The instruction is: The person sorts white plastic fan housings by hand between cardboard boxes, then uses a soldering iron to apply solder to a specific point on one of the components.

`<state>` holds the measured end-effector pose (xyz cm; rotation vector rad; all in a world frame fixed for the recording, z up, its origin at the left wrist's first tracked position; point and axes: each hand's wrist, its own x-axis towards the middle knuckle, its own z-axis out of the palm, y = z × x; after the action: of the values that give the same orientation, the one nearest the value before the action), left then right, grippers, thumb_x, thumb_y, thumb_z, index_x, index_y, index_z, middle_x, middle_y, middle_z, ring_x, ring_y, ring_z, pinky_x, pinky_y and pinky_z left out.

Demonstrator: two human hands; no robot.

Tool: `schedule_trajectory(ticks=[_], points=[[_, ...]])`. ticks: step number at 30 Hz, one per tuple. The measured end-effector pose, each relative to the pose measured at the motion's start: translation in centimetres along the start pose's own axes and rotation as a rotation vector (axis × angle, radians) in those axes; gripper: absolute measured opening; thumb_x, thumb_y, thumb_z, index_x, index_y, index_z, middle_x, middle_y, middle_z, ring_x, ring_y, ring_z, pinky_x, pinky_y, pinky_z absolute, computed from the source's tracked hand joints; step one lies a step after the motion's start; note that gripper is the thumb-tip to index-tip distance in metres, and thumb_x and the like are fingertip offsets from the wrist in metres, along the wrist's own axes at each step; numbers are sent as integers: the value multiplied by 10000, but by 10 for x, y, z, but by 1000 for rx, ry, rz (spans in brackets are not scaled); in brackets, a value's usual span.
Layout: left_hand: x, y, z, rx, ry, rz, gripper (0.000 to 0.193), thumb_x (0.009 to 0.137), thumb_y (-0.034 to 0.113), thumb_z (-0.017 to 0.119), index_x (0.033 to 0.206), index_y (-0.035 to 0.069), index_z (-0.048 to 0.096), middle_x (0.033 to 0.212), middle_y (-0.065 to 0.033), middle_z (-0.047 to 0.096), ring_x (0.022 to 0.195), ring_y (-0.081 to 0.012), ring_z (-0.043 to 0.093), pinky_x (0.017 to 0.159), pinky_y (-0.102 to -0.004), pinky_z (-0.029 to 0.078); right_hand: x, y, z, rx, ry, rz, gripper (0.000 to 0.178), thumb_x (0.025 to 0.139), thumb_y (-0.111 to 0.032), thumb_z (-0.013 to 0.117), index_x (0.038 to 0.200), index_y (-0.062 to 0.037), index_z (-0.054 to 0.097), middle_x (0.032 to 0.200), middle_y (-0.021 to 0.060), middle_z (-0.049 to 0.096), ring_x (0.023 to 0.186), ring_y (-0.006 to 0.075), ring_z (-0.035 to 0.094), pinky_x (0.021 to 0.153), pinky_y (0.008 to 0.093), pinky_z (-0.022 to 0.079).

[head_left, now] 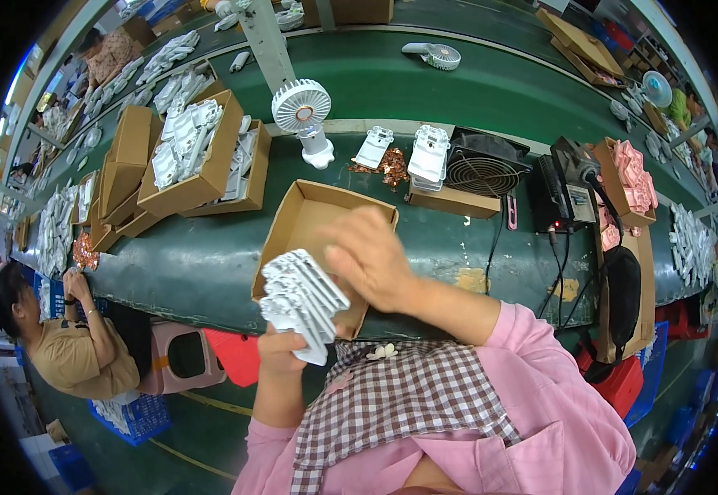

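A bundle of white plastic casings (303, 297) is gripped in my left hand (281, 351), fingers closed round its lower end. The casings stand tilted over the near left part of a shallow cardboard tray (286, 216). My right hand (369, 260) hovers over the tray just right of the bundle, its fingers apart and slightly blurred, apparently holding nothing. Part of the tray's inside is hidden behind my hand. Beyond the tray lie a small heap of copper-coloured metal pieces (394, 167), one white casing (373, 147) and a stack of white casings (430, 155).
A white fan (302, 111) stands behind the tray. Cardboard boxes of white casings (202, 169) fill the left. To the right are a black fan grille (483, 175), a black device (559, 198) with cables and a box of pink casings (633, 177). A co-worker (70, 330) sits left.
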<state>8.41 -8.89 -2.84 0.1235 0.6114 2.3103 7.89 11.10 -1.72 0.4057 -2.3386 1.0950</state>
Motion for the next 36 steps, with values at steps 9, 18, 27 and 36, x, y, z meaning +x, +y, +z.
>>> schedule_trajectory(ticks=[9,18,27,36], points=[[15,104,-7,470,-36,373,890,615,42,703,1387,-27,266,1312,-255,427,1209,-440,445,787,-495,574,-17,40,-1,-638,-208,285,359,819,-128,577,1161,-27,535,907,125,598,889,297,593,757,422,462],[18,104,-42,260,30,337,848,627,57,714,1380,36,327,1292,-228,475,1180,-462,466,722,-469,580,-109,7,-65,-451,-82,498,220,797,-75,607,1003,-31,543,770,164,623,653,341,624,565,423,501],[1,102,-70,152,60,402,844,629,42,687,1394,81,331,1316,-214,463,1173,-449,476,709,-491,541,-136,-41,-135,-949,-277,718,386,773,-144,649,1097,-33,471,631,128,589,585,311,614,528,426,475],[-25,103,-69,69,141,501,825,667,7,659,1407,117,312,1344,-212,433,1214,-462,433,756,-522,557,65,-23,-7,672,-430,832,874,799,-516,667,1350,49,290,912,120,588,694,170,585,620,284,493]])
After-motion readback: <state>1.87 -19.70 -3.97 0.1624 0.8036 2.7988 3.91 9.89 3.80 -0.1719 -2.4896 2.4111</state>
